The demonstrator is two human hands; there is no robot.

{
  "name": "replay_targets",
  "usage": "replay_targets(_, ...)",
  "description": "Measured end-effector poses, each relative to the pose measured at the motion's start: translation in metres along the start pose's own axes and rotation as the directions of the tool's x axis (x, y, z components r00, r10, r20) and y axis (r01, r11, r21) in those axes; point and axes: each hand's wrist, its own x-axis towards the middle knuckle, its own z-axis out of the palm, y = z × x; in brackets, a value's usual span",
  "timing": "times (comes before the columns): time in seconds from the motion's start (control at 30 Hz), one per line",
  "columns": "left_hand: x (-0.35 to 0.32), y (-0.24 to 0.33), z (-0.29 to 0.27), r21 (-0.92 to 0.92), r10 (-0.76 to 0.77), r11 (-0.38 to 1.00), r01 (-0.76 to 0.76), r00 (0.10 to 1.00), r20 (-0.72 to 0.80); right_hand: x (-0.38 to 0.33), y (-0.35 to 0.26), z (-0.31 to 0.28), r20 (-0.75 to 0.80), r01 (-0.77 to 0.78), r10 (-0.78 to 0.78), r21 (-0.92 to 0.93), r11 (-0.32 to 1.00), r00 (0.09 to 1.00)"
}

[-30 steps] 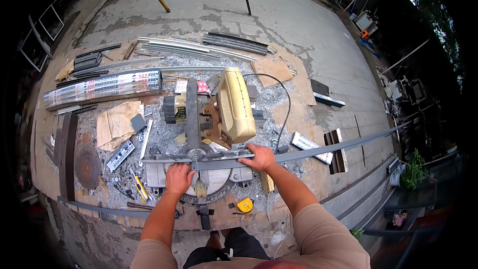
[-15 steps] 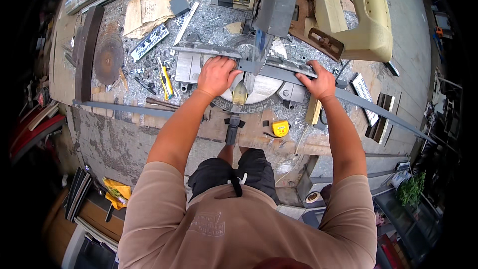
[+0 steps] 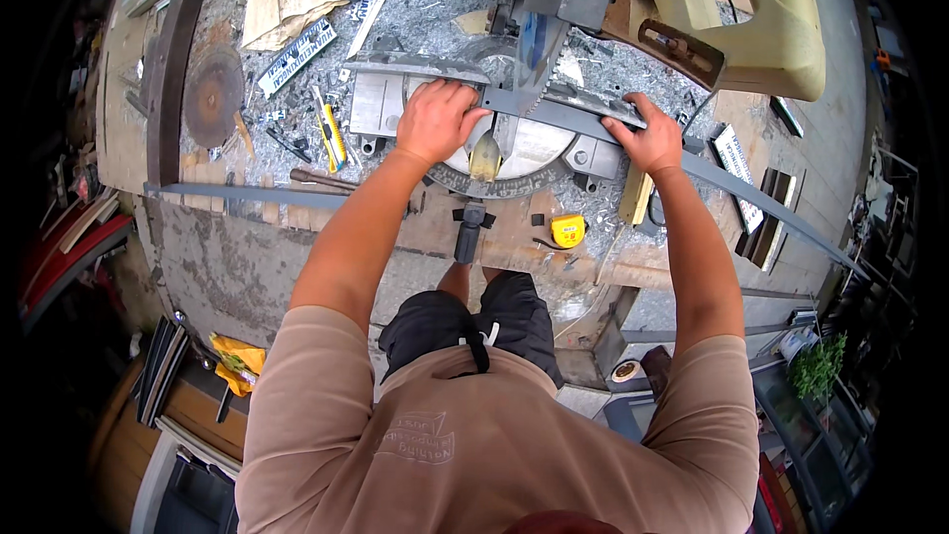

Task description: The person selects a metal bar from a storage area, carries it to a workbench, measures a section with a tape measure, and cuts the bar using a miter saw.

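A grey metal bar (image 3: 766,203) lies along the fence of a mitre saw (image 3: 529,158) and runs out past it to the lower right. My left hand (image 3: 435,124) is closed over the fence at the bar's left end, its thumb pressed by that end. Further right, my right hand (image 3: 650,138) grips the bar, thumb in front and fingers behind. Between my hands, the toothed saw blade (image 3: 539,59) hangs right at the bar; whether it touches is unclear. The saw's cream handle (image 3: 776,54) rises at the upper right.
Metal shavings cover the workbench. On it lie a yellow tape measure (image 3: 567,230), a yellow utility knife (image 3: 331,133), a rusty round blade (image 3: 214,97), a dark brown bar (image 3: 173,89) and a long grey strip (image 3: 247,195). A black lever (image 3: 473,232) sticks out from the saw's front.
My view has shifted a little, and the saw's handle appears further right in it. Both hands stay on the bar at about the same places.
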Motion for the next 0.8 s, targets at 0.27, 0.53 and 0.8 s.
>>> replay_targets(0.27, -0.0003, -0.0006, 0.0006, -0.002, -0.005, 1.000, 0.005, 1.000, 0.007, 0.0008, 0.0001, 0.0001, 0.034, -0.018, 0.018, -0.017, 1.000, 0.999)
replay_targets(0.53, 0.0000, 0.0008, -0.0007, 0.010, -0.022, 1.000, 0.021, 0.999, 0.023, 0.0007, 0.0018, 0.0008, 0.020, 0.003, -0.003, -0.015, 1.000, 1.000)
replay_targets(0.8, -0.0007, 0.0021, -0.0012, 0.005, -0.036, 0.999, 0.036, 0.999, 0.038, 0.0001, -0.0005, -0.0021, 0.036, -0.012, 0.012, -0.001, 1.000, 0.999)
